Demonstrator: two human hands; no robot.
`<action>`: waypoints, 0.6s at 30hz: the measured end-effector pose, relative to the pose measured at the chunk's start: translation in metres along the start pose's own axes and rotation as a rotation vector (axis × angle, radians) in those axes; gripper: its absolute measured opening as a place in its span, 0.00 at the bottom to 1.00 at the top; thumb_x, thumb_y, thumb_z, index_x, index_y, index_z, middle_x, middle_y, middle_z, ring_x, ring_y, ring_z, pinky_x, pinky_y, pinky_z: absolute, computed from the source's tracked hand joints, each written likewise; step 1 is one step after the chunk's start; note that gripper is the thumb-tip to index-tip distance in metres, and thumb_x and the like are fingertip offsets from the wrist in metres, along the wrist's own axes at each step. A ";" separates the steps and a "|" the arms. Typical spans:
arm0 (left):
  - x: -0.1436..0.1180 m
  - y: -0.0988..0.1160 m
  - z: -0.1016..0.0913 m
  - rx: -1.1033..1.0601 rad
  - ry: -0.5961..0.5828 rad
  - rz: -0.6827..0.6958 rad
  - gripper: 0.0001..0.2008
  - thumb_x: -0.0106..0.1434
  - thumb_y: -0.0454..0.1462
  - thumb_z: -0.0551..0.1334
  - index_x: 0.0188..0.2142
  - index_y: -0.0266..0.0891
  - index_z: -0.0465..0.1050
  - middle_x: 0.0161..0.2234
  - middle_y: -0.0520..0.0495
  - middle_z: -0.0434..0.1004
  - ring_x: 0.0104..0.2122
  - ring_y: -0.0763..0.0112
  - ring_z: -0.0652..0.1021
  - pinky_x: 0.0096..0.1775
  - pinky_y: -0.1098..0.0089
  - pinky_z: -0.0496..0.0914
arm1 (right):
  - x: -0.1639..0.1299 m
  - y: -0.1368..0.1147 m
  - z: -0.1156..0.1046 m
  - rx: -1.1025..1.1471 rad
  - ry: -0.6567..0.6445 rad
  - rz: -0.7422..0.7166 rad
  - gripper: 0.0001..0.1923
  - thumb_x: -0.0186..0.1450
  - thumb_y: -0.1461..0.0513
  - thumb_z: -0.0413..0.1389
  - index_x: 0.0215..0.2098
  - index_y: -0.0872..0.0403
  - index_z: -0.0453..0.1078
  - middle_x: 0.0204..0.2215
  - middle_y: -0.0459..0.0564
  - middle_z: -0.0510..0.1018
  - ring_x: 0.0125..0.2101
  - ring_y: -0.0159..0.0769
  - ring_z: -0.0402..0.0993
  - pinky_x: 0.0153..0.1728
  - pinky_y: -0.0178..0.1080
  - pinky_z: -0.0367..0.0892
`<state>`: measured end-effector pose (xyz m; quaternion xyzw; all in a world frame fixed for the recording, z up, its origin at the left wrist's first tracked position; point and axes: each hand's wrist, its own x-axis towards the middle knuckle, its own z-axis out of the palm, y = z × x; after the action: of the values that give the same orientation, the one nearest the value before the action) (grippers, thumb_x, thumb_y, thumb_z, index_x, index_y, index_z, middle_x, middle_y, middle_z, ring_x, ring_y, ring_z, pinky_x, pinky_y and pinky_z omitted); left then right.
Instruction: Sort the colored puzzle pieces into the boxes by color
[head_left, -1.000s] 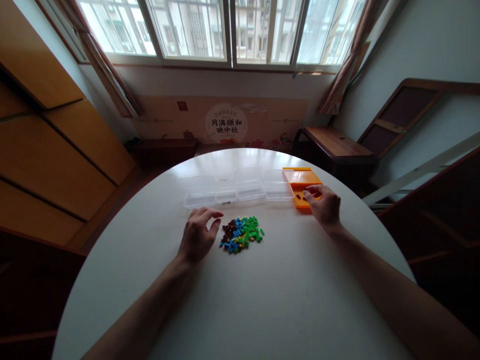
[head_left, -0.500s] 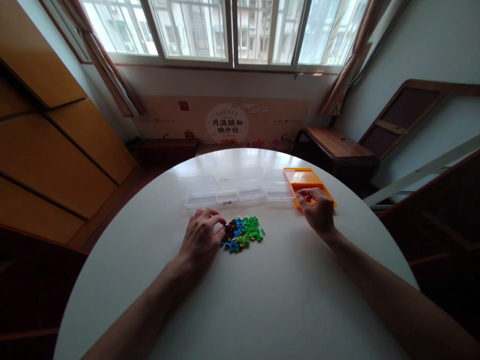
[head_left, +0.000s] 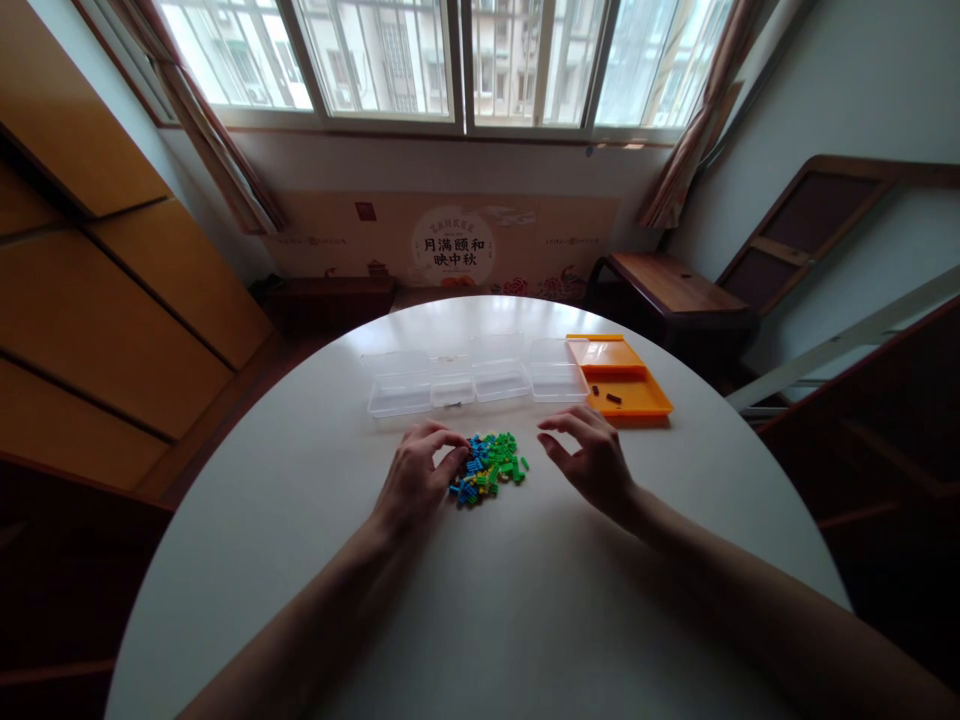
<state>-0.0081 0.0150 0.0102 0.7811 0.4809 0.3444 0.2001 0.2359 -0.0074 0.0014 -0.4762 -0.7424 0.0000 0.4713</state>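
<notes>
At a round white table [head_left: 480, 600], my left hand [head_left: 416, 475] pinches into the left edge of a small brick pile [head_left: 491, 465]; my right hand [head_left: 589, 455] hovers beside it, fingers spread, empty.

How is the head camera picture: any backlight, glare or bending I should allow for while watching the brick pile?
Head view: the windows are blown out, the room dim. Soft glare whitens the table at its far edge. Wide-lens bending curves the walls. The brick pile is small but its colours read; left hand casts faint shadow.

Bricks [head_left: 489, 466] before boxes [head_left: 480, 381], on table [head_left: 525, 620]
</notes>
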 end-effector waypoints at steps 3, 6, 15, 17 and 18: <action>-0.001 0.017 0.010 -0.219 -0.017 -0.027 0.08 0.62 0.39 0.61 0.34 0.39 0.77 0.35 0.46 0.73 0.35 0.68 0.74 0.37 0.68 0.70 | -0.005 -0.015 0.005 0.013 -0.024 -0.088 0.03 0.63 0.63 0.58 0.36 0.51 0.73 0.32 0.49 0.77 0.34 0.39 0.72 0.38 0.43 0.66; -0.004 0.031 0.015 -0.344 -0.023 -0.054 0.07 0.61 0.39 0.61 0.33 0.38 0.77 0.35 0.46 0.73 0.34 0.69 0.74 0.36 0.70 0.70 | -0.008 -0.026 0.008 0.035 -0.014 -0.143 0.03 0.64 0.61 0.58 0.37 0.51 0.73 0.33 0.49 0.78 0.34 0.37 0.73 0.38 0.42 0.65; -0.009 0.045 0.022 -0.498 -0.097 -0.100 0.10 0.61 0.41 0.62 0.30 0.36 0.76 0.34 0.45 0.71 0.33 0.70 0.74 0.32 0.72 0.72 | -0.010 -0.029 0.007 0.058 0.003 -0.210 0.01 0.64 0.62 0.58 0.34 0.50 0.73 0.31 0.47 0.78 0.31 0.33 0.72 0.36 0.39 0.64; -0.010 0.046 0.023 -0.507 -0.090 -0.110 0.11 0.61 0.42 0.62 0.31 0.36 0.76 0.34 0.45 0.71 0.33 0.69 0.75 0.31 0.71 0.73 | -0.011 -0.029 0.007 0.056 0.000 -0.214 0.02 0.64 0.63 0.58 0.33 0.50 0.73 0.30 0.46 0.78 0.31 0.32 0.72 0.36 0.39 0.64; -0.010 0.046 0.024 -0.509 -0.085 -0.111 0.11 0.61 0.43 0.62 0.31 0.36 0.76 0.34 0.45 0.71 0.33 0.69 0.75 0.31 0.71 0.73 | -0.011 -0.029 0.007 0.052 -0.003 -0.218 0.03 0.64 0.63 0.58 0.32 0.50 0.73 0.30 0.46 0.78 0.31 0.32 0.72 0.37 0.39 0.64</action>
<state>0.0340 -0.0146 0.0198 0.6918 0.4119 0.4097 0.4290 0.2113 -0.0283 0.0029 -0.3802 -0.7901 -0.0313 0.4798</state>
